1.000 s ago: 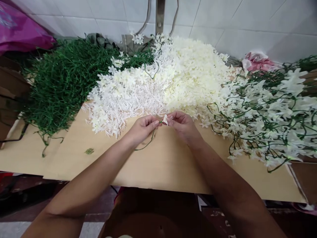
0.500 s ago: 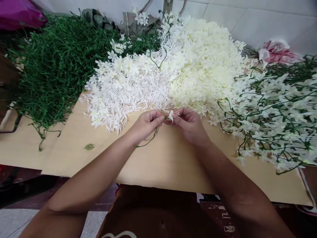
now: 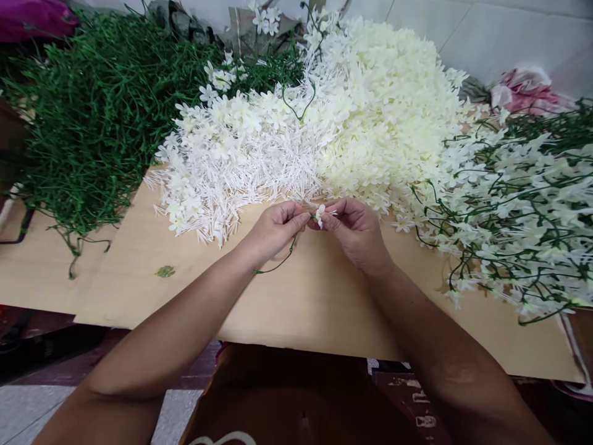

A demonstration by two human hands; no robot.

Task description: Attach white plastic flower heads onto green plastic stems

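Note:
My left hand (image 3: 280, 230) pinches a thin green artificial stem (image 3: 281, 262), whose free end curves down beside my wrist. Between thumb and fingers my right hand (image 3: 354, 232) grips a small white artificial flower (image 3: 319, 214), with pale thin tips poking out by the fingers. The stem's top meets the flower where both sets of fingertips come together, above the table. How far the stem reaches into the flower is hidden by my fingers. Just beyond my hands lie loose white stamens (image 3: 278, 161) with thin stalks, and a heap of cream flower petals (image 3: 384, 117).
Green stems (image 3: 102, 111) are heaped at the left. At the right lies a pile of white flowers on stems (image 3: 519, 228). A small green scrap (image 3: 165, 271) rests on the tan tabletop (image 3: 296, 309). Pink and white cloth (image 3: 528, 91) is by the wall.
The camera view has shifted slightly. Both hands keep nearly the same pinch, with the flower and stem tip still together between them.

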